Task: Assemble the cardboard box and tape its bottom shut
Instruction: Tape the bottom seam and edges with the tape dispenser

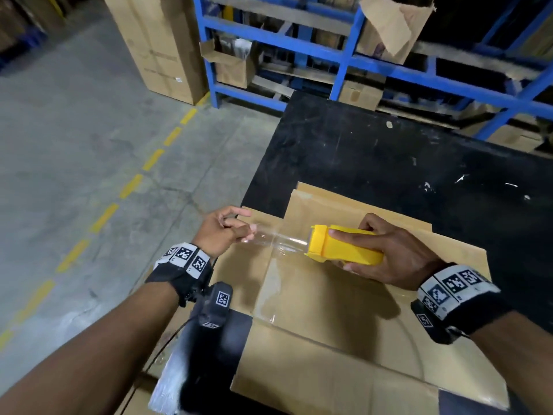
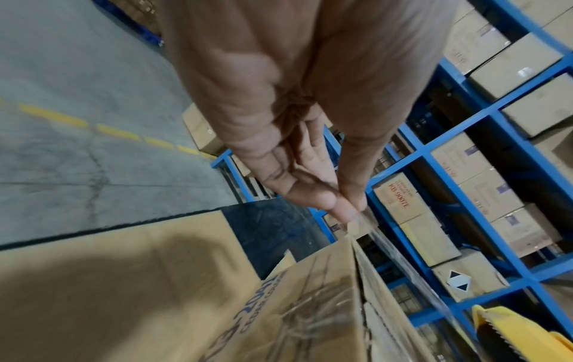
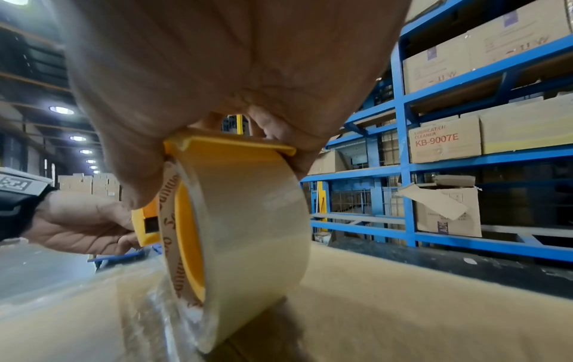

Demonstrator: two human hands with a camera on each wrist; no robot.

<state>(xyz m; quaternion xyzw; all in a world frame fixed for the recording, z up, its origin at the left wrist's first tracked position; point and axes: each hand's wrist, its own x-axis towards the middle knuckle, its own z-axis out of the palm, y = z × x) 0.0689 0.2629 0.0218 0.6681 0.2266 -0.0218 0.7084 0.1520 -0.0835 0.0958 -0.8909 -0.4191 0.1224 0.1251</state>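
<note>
Gripping the yellow dispenser [image 1: 344,245] above the box [image 1: 329,295], the right hand [image 1: 398,259] wraps around it — the left hand [image 1: 223,230] pinches the clear tape [image 1: 278,238] end just past the box's left edge, strip stretched taut between them. Box sits on the black surface [image 1: 389,151].

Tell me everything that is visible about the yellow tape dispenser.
The yellow tape dispenser looks like plastic and carries a roll of clear tape. The right hand grips it, fingers curled round its body, above the brown cardboard box. It lies roughly level, its mouth toward the left hand. A toothed cutting edge shows at the mouth. A strip of clear tape runs from it to the left fingertips, which pinch the end.
</note>
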